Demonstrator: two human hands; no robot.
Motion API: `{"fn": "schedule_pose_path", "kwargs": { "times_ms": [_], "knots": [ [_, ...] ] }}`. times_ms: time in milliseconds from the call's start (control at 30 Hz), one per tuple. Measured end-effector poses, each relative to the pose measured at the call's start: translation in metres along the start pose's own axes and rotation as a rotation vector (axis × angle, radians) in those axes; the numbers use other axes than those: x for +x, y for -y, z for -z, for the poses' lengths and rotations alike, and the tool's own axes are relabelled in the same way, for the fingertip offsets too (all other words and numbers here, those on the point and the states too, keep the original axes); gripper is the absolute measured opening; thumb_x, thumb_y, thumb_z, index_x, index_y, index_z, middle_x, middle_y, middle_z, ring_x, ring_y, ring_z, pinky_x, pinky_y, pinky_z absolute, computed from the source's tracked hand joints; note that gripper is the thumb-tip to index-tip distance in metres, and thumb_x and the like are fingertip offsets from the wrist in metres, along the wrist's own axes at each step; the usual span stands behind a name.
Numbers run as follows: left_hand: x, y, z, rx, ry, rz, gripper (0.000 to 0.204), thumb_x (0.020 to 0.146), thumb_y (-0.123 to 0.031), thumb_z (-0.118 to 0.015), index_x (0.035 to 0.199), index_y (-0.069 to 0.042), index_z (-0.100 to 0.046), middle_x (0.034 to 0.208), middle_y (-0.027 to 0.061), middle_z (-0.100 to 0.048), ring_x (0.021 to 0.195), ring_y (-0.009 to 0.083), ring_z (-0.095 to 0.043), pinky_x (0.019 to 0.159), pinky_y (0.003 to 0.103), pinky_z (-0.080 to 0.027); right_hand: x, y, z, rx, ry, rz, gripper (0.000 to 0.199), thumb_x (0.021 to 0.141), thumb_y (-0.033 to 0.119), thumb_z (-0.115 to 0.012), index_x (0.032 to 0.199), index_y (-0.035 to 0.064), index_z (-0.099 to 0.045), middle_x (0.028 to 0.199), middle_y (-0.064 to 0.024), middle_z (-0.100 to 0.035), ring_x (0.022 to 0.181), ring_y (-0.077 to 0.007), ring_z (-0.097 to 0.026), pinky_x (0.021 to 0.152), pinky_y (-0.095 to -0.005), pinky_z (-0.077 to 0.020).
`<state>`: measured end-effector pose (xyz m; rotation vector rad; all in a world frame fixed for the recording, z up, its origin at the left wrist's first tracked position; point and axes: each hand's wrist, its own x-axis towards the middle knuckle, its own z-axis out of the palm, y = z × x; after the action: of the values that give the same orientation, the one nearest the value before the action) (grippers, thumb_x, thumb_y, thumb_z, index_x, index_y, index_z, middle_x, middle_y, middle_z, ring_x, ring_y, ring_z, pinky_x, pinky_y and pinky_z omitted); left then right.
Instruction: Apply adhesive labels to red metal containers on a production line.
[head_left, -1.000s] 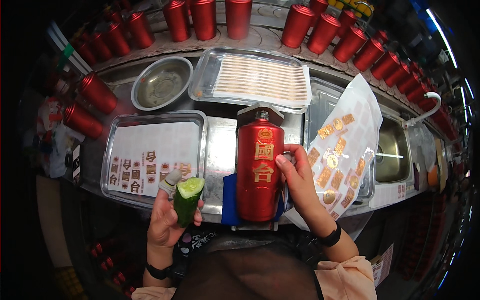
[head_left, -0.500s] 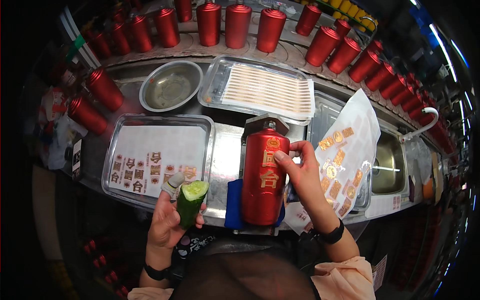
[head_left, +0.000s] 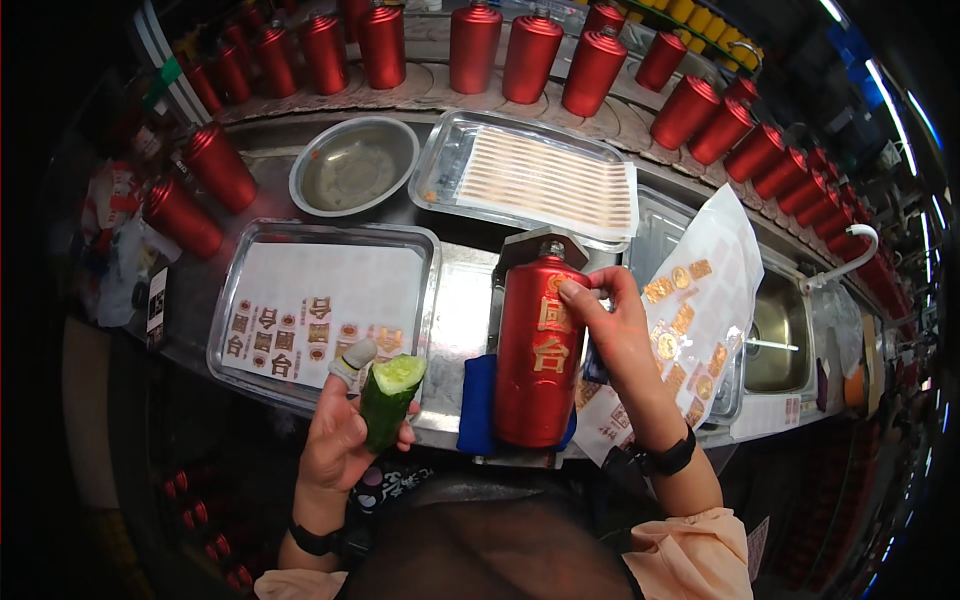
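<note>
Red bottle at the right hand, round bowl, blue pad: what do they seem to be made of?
Red bottle: satin metallic coating, from its soft highlights; what lies underneath, perhaps glass or ceramic, is hidden.
Round bowl: probably stainless steel, smooth grey with a bright rim.
Blue pad: matte, perhaps cloth or foam; it shows no shine.

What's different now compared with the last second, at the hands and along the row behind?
The right hand has slid up the red bottle, its thumb now at the gold emblem. The red bottles behind have shifted right past the upper tray. Nothing visibly grasped or released. Unchanged: left hand holding the cut cucumber; bottle by the blue cloth.
</note>
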<state>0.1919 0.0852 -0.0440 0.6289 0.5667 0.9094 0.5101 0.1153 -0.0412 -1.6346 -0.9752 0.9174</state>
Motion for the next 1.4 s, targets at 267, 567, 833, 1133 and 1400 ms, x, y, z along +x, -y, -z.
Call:
{"fn": "schedule_pose_path", "kwargs": {
  "times_ms": [267,567,833,1133,1400],
  "knots": [
    [-0.001,0.001,0.000,-0.018,-0.003,-0.004,0.090,0.084,-0.026,-0.074,0.150,-0.010,-0.015,0.117,0.0312,-0.056,0.087,0.0308,-0.067,0.075,0.039,-0.055,0.008,-0.005,0.004,-0.018,-0.001,-0.046,0.049,0.080,0.043,-0.075,0.098,0.0019,-0.056,0.091,-0.0074,-0.058,0.084,-0.0121,-0.054,0.073,-0.0271,-0.0450],
    [-0.006,0.000,-0.001,-0.024,-0.002,-0.009,0.095,0.083,-0.026,-0.074,0.150,-0.007,-0.010,0.116,0.0316,-0.056,0.088,0.0309,-0.067,0.075,0.039,-0.055,-0.007,-0.021,0.056,0.951,0.081,-0.537,0.040,0.093,0.044,-0.054,0.103,0.0062,-0.061,0.085,-0.0112,-0.065,0.061,-0.0197,-0.061,0.056,-0.0345,-0.0514],
    [0.000,0.005,-0.017,0.058,0.004,0.064,0.098,0.078,-0.022,-0.077,0.149,-0.004,-0.013,0.126,0.0246,-0.053,0.103,0.0318,-0.062,0.077,0.040,-0.057,-0.061,0.003,0.039,0.536,-0.001,-0.031,0.043,0.078,-0.010,-0.065,0.118,-0.0001,-0.051,0.099,-0.0087,-0.061,0.088,-0.0149,-0.065,0.077,-0.0275,-0.0572],
    [-0.005,0.011,-0.013,0.010,0.050,0.062,0.096,0.083,-0.021,-0.074,0.150,-0.007,-0.007,0.125,0.0266,-0.057,0.094,0.0323,-0.067,0.080,0.041,-0.056,-0.071,0.023,0.021,-0.338,-0.050,0.763,0.031,0.069,-0.011,-0.072,0.095,0.0037,-0.065,0.090,-0.0110,-0.066,0.081,-0.0275,-0.062,0.072,-0.0323,-0.0494],
    [-0.008,0.009,-0.007,0.003,0.033,0.038,0.095,0.083,-0.022,-0.074,0.150,-0.005,-0.008,0.124,0.0265,-0.057,0.093,0.0323,-0.068,0.080,0.041,-0.056,-0.083,0.030,0.019,-0.516,0.173,1.046,0.033,0.058,-0.003,-0.070,0.088,0.0087,-0.070,0.093,-0.0055,-0.067,0.084,-0.0267,-0.059,0.073,-0.0362,-0.0485]
  ]
}}
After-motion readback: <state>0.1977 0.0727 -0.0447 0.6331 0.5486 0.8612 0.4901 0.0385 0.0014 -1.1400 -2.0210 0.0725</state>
